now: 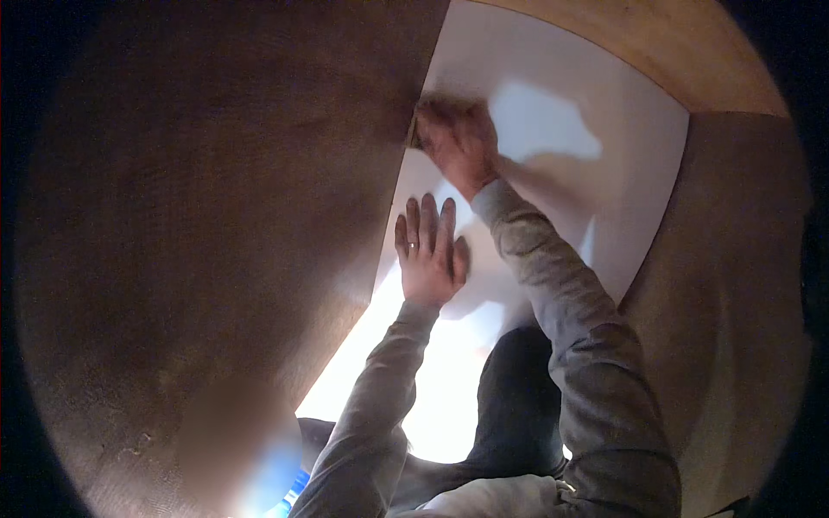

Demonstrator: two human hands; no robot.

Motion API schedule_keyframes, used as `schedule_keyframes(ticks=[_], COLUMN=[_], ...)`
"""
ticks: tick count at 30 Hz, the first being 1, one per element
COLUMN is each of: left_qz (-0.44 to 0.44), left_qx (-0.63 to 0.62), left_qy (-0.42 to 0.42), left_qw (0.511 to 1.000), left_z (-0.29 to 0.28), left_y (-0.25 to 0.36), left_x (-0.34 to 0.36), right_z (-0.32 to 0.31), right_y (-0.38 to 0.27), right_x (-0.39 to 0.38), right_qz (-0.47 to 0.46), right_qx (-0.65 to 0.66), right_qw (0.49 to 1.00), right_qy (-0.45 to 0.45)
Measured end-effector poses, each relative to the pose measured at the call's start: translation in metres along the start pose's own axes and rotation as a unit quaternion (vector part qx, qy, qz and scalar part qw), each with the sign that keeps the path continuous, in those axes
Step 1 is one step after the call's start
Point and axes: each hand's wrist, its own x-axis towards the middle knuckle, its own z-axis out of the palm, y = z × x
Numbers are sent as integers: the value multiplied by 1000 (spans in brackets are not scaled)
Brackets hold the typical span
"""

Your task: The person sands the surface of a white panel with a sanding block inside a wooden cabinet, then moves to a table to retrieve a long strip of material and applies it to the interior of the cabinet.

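A large white panel (pixel 639 129) lies under both of my hands, its left edge running along a dark brown surface (pixel 216 190). My left hand (pixel 429 255) rests on the panel near that edge, palm down and fingers spread, with a ring on one finger. Farther up, my right hand (pixel 459 142) is curled at the same edge, its fingers in shadow and bent toward the seam. A thin, light brown sliver (pixel 412 132) shows beside its fingers; what the hand holds there is too dark and small to make out.
Brown surfaces border the panel on the right (pixel 725 259) and along the top (pixel 691 43). Strong light whitens the panel's near end. My dark-trousered knee (pixel 518 388) sits close to it. At the lower left is a blurred patch with something blue (pixel 289 492).
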Motion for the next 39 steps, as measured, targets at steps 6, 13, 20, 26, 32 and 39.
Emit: schedule_keyframes(ticks=[6, 13, 20, 26, 32, 39], left_qz=[30, 29, 42, 40, 46, -59], left_qx=[-18, -57, -122, -141, -168, -151], left_qy=[44, 82, 92, 113, 20, -49], left_qw=[998, 995, 987, 983, 985, 986], left_z=[4, 5, 8, 5, -23, -43], left_y=[-14, -4, -2, -18, -10, 6], left_x=[-7, -5, -2, -26, -81, -120], right_z=[-11, -8, 18, -8, -14, -18], right_y=[-49, -9, 15, -80, -101, -115], right_x=[-42, -8, 12, -48, -85, -91], right_qz=[-25, 65, 159, 77, 146, 99], right_qx=[27, -24, -53, -10, 28, 96], right_qw=[998, 997, 985, 997, 986, 981], right_qy=[-51, -40, -26, 3, -71, -138])
